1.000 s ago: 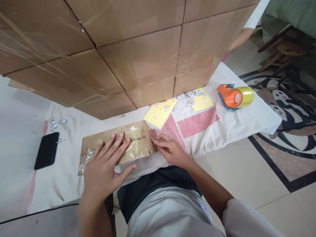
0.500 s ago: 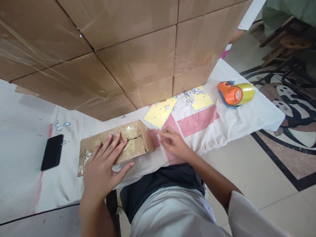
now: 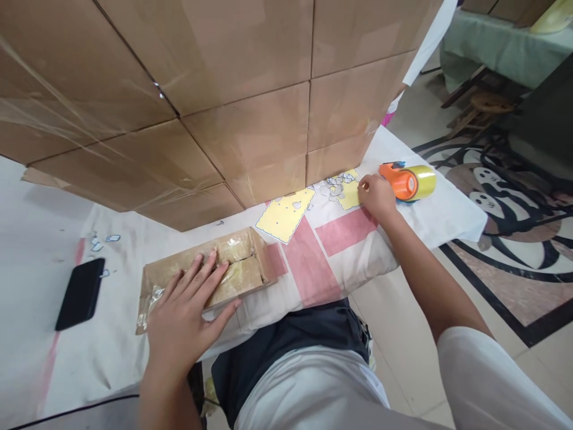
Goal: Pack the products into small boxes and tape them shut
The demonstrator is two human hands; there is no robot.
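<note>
My left hand (image 3: 188, 307) lies with its fingers spread over a small cardboard box (image 3: 244, 272), whose top flaps carry clear tape. The thumb rests along its near side. Farther right, my right hand (image 3: 378, 196) has its fingers curled in; whether anything is between them is hidden. It is over the right edge of a yellow sheet (image 3: 349, 196) with a wavy blue outline. Just beyond it lies an orange tape dispenser (image 3: 404, 183) with a roll of yellowish tape (image 3: 425, 181). Another yellow sheet (image 3: 284, 218) is between the hands.
A tall stack of taped cardboard boxes (image 3: 250, 131) stands along the back. Small paper scraps (image 3: 335, 185) lie at its foot. On the left is a black phone (image 3: 80, 294). The white cloth (image 3: 107, 352) has pink patches. Part of another person (image 3: 394, 101) shows behind the stack.
My right hand has moved right and away from me, from beside the small box to beside the tape dispenser. My left hand stays on the box. The view has shifted slightly.
</note>
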